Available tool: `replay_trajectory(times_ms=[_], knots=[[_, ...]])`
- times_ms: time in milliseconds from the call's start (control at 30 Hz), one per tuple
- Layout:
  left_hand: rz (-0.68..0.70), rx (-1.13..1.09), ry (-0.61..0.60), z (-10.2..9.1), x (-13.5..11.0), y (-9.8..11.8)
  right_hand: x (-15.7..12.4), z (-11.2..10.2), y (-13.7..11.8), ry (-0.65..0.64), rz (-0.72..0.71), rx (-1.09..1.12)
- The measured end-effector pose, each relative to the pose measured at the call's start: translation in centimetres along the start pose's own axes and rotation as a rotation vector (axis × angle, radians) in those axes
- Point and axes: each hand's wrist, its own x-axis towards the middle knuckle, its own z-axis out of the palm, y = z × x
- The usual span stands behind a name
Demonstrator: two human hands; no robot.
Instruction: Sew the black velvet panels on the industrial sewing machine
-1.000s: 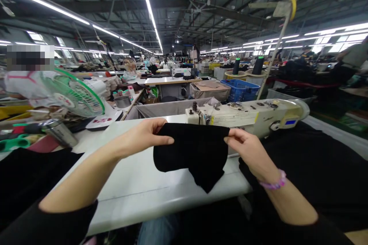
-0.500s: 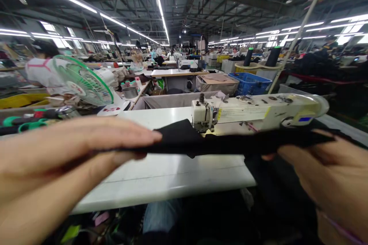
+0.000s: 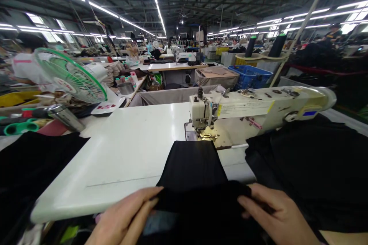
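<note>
Left hand (image 3: 123,215) and right hand (image 3: 283,216) pinch opposite sides of the cloth (image 3: 192,164), which reaches forward over the near edge of the counter (image 3: 135,145), long axis pointing away from them, far end just before the machine (image 3: 241,105); neither looks nearer.

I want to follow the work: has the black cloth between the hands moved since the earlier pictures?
Yes. Against the sewing machine, the black cloth has moved lower in view; the machine's needle end, partly covered before, now shows above it.
</note>
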Motion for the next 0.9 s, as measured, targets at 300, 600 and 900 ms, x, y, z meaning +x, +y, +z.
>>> replay_trajectory(times_ms=[300, 600, 900], knots=[[-0.116, 0.470, -0.174, 5.0, 15.3, 0.9, 11.1, 4.8, 5.7, 0.184, 0.060, -0.299], [-0.100, 0.190, -0.104, 7.7, 17.4, -2.1, 14.1, 6.7, 7.3, 0.228, 0.126, -0.240], [-0.215, -0.943, 0.191, 6.0, 11.0, 0.1, 9.4, 5.3, 7.4, 0.255, 0.222, 0.503]])
